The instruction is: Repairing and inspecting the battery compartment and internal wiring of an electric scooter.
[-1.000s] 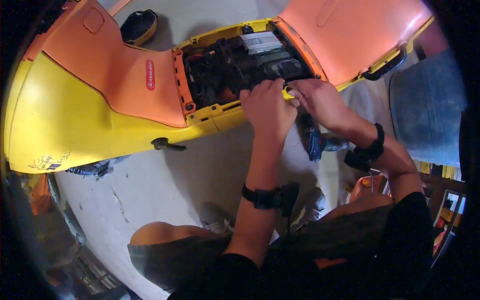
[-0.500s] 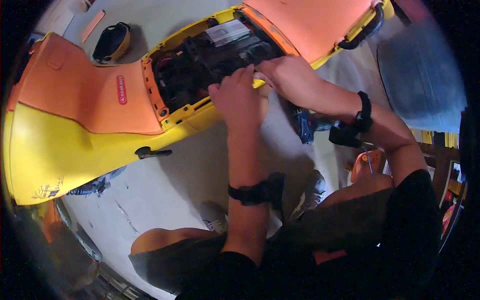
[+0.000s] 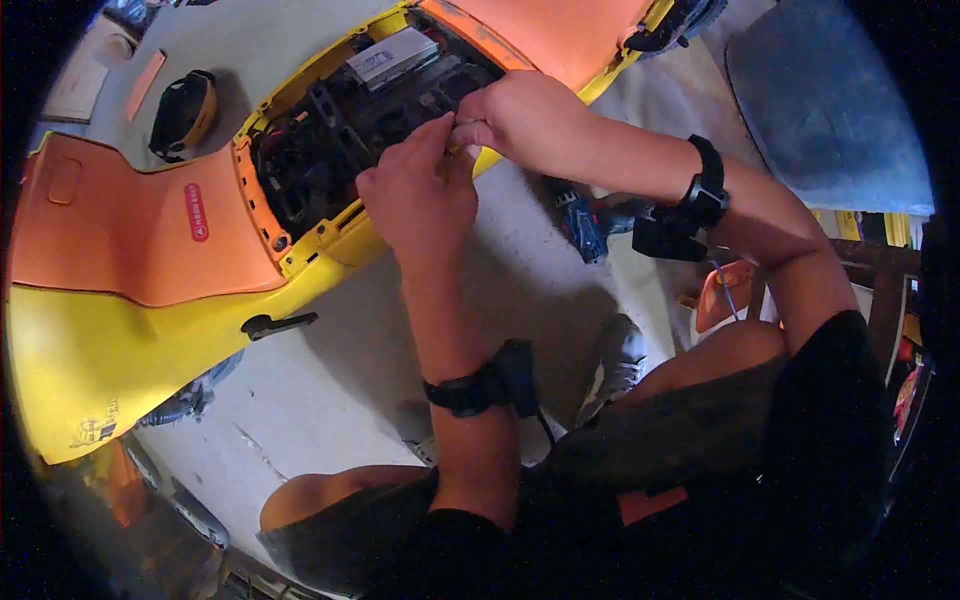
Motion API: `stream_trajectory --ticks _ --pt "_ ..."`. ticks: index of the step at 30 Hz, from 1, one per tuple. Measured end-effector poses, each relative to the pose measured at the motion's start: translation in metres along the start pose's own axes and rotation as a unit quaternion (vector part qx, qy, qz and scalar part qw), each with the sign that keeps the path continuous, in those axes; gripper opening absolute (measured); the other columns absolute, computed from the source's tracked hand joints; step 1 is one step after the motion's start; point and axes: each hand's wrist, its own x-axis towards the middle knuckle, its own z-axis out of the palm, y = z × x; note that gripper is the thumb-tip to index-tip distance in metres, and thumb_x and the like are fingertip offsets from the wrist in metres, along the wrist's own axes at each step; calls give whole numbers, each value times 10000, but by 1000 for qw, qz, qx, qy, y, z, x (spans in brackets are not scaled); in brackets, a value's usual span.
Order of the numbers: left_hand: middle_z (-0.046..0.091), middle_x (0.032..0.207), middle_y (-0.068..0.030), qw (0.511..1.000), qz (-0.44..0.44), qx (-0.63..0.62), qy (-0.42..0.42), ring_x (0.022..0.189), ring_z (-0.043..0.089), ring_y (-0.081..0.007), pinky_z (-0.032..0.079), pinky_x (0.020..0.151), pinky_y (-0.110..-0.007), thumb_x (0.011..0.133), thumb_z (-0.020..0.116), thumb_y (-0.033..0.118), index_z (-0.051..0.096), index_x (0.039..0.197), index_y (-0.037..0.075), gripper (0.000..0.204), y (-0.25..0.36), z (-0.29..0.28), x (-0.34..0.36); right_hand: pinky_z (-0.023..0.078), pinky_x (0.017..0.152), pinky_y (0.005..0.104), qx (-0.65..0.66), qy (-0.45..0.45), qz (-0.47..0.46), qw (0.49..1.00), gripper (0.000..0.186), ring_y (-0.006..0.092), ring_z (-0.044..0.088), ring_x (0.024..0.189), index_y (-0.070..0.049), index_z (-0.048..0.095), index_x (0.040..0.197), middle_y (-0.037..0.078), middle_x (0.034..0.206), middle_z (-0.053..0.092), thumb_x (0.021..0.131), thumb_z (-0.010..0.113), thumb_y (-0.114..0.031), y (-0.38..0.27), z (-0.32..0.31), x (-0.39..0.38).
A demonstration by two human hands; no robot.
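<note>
A yellow and orange electric scooter body (image 3: 160, 340) stretches across the far side, and its middle compartment (image 3: 325, 170) gapes uncovered. Inside lie dark parts, cables and a silver metal box (image 3: 393, 58). At the compartment's near rim my left hand (image 3: 425, 190) has its fingers bent and closed, their tips against those of my right hand. My right hand (image 3: 515, 115) is closed too, thumb and fingers pinched together at the same spot. Whatever sits between the fingertips is hidden by the hands. Both wrists wear black straps with small devices.
A blue and black power drill (image 3: 582, 225) lies on the floor below my right forearm. A large blue-grey padded piece (image 3: 830, 105) stands at the right. Beyond the scooter are a black and yellow shell (image 3: 183, 115) and an orange strip (image 3: 145, 85). A dark lever (image 3: 278, 325) juts from the scooter's near side.
The view has shifted, so the scooter and both hands sit further left. The yellow bit seen between my fingers earlier is now covered. My hands stay together at the rim.
</note>
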Motion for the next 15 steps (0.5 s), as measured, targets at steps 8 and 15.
stream_trajectory --ticks 8,15 --pt "712 819 -17 997 -65 -48 -16 756 650 -200 377 757 -382 716 776 249 721 1086 214 376 9 2 2 500 669 465 4 -9 -2 1000 233 366 632 759 -74 676 834 159 751 646 850 622 -300 2 -10 5" --pt "709 792 -45 992 -87 -85 -13 734 649 -216 388 756 -378 706 791 274 743 1011 203 317 9 -1 3 498 699 444 17 -50 46 998 219 344 641 788 -50 658 809 144 775 660 827 633 -267 3 -12 9"
